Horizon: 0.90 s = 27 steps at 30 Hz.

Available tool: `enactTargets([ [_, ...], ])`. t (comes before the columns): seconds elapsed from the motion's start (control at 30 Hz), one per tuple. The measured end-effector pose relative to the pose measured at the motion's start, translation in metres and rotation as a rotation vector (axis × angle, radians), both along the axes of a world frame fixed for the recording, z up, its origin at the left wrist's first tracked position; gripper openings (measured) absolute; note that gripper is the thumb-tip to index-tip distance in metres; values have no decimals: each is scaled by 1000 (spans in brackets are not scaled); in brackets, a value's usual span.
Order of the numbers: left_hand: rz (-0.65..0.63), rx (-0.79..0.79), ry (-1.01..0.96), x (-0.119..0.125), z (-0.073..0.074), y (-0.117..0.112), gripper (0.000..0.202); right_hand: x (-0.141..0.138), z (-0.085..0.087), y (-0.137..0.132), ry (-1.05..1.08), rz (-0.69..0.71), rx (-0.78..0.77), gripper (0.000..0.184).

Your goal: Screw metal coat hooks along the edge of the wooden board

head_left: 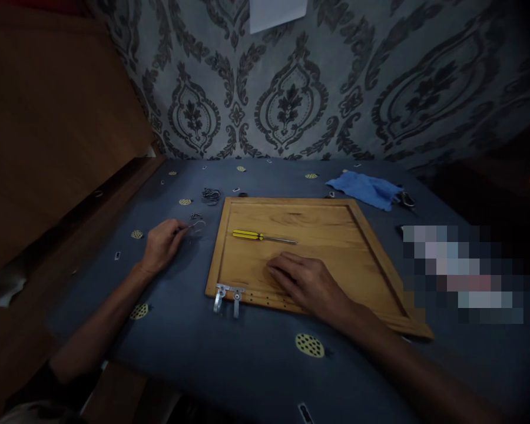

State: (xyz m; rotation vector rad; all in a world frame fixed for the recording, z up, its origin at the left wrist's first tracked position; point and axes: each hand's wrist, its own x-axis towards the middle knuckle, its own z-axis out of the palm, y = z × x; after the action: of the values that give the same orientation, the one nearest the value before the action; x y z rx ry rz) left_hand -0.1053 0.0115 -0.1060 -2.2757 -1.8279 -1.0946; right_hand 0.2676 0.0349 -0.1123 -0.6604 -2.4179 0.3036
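A wooden framed panel (371,235) lies flat on the blue cloth-covered table (229,359). My right hand (307,282) rests palm down on the panel's near part, fingers stretched flat. A yellow-handled screwdriver (258,236) lies on the panel just beyond that hand. A metal double hook (228,296) is fixed at the panel's near left corner. My left hand (161,244) is on the cloth left of the panel, fingers pinched on a small metal hook (197,227).
A pile of metal hooks (211,195) lies beyond the left hand. A blue rag (365,188) sits at the back right, with a metal object (407,199) beside it. Patterned wallpaper stands behind the table. A wooden board (53,129) leans at the left.
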Motion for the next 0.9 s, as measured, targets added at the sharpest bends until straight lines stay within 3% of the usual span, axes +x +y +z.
enactTargets([
  [0.2, -36, -143, -305, 24, 12, 0, 33, -1, 0, -1, -22, -9, 11, 23],
  [0.43, -138, -362, -521, 52, 13, -1, 30, 0, 0, -3, -96, -40, -5, 22],
  [0.73, -151, -467, -483, 46, -4, 4, 39, -3, 1, -5, -139, -39, 13, 23],
  [0.9, -159, -446, -363, 42, -1, 2, 33, -4, 1, -5, -146, -46, 43, 23],
])
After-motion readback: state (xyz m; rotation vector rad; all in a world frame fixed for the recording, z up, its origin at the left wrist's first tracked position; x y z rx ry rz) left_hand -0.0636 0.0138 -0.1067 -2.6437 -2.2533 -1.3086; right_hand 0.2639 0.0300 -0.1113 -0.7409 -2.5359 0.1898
